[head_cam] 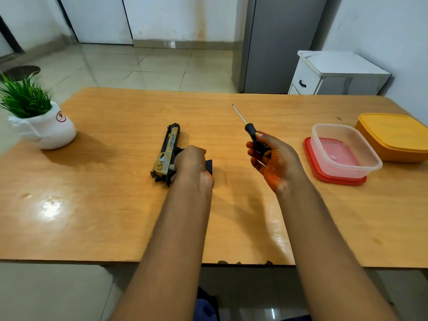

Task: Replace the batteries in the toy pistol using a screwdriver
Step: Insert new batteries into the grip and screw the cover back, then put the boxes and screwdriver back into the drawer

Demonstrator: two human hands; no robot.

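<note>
Left hand [193, 162] grips toy pistol [167, 152] lying flat on bench [104, 181], muzzle at 12 o'clock; right hand [269, 156] clasps screwdriver [251, 133], tip twd 11 o'clock.

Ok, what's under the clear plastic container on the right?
The clear container sits on a red lid, which lies flat on the table. The container looks empty; anything beneath the lid is covered.

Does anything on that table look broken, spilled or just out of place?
Little stands out. The clear tub sits open on top of its red lid rather than under it, and the table's near edge looks chipped. Nothing is spilled; the toy pistol and screwdriver look intact.
</note>
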